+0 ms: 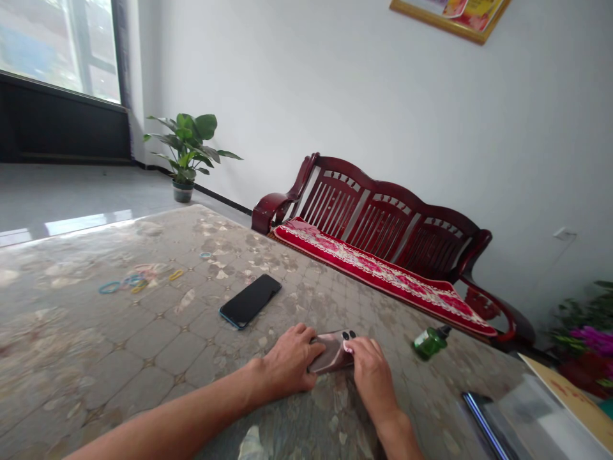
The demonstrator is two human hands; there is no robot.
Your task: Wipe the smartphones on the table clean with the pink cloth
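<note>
A phone (pixel 330 355) with a pinkish back lies back side up near the table's front, its dark round camera lenses at the far right end. My left hand (pixel 293 355) grips its left end, thumb resting over the back. At the other end, my right hand (pixel 372 369) has its fingers bent and pinched together beside the lenses. Something small and pale shows at those fingertips, too small to name. A second phone (pixel 251 300), black screen up, lies beyond my left hand. To the right of my right hand, a small green bottle (pixel 430 342) lies on its side.
Several coloured rubber bands (pixel 136 281) lie on the patterned tablecloth (pixel 143 338) at left. A dark shiny-edged device (pixel 486 421) and a clear plastic sheet (pixel 536 418) are at the right. Behind the table stand a red wooden bench (pixel 383 217) and a potted plant (pixel 184 153).
</note>
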